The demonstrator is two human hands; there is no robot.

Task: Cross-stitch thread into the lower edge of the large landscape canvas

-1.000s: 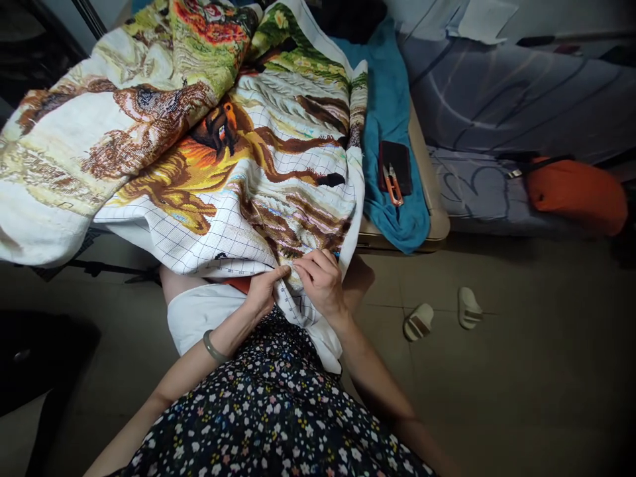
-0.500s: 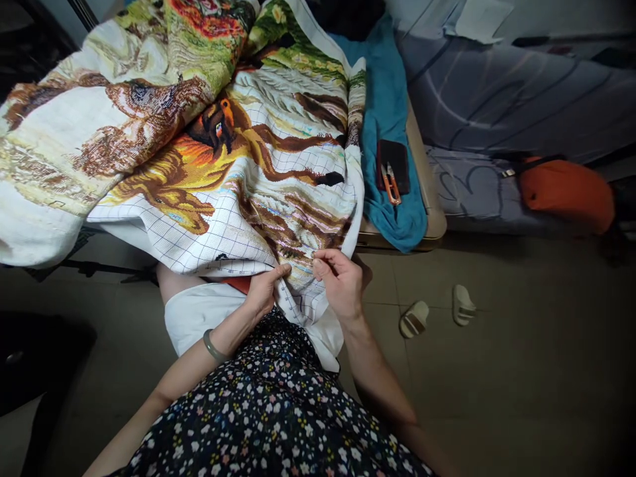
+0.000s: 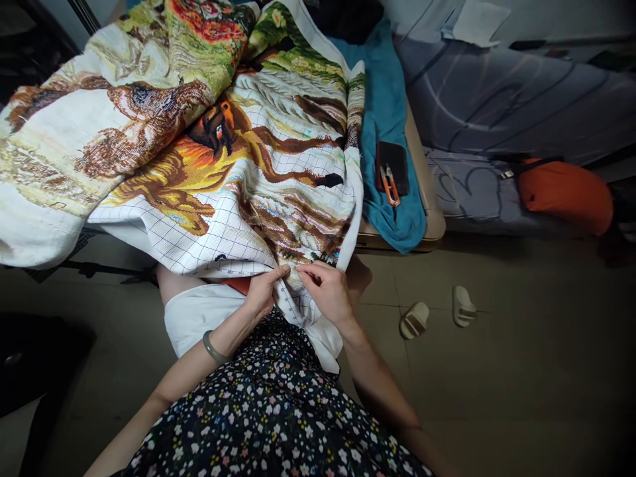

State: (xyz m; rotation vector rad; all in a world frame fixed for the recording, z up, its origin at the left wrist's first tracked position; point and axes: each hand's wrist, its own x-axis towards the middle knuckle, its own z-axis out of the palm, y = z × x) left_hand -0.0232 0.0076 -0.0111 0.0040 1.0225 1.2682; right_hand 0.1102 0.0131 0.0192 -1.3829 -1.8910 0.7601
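A large cross-stitch cloth [image 3: 293,162], printed with a blue grid and partly stitched with a horse-like figure, spreads from the low table down over my lap. My left hand [image 3: 263,288] grips its lower edge, thumb on top and fingers folded beneath. Close beside it, my right hand [image 3: 326,288] is closed in a pinch just above the stitched area. Whatever sits between those right fingertips is too small to make out. The cloth's left part is folded over, showing its rougher reverse side.
Orange-handled thread snips [image 3: 390,185] rest on a dark flat case [image 3: 398,165] upon a teal cloth [image 3: 385,86] at the table's edge. An orange bag [image 3: 566,195] lies on a grey patterned cover [image 3: 477,112]. Two slippers [image 3: 414,320] are on the tiled floor.
My right hand has moved left and slightly down, bringing its pinched fingertips nearer my left thumb. The left hand keeps its hold on the cloth in the same place.
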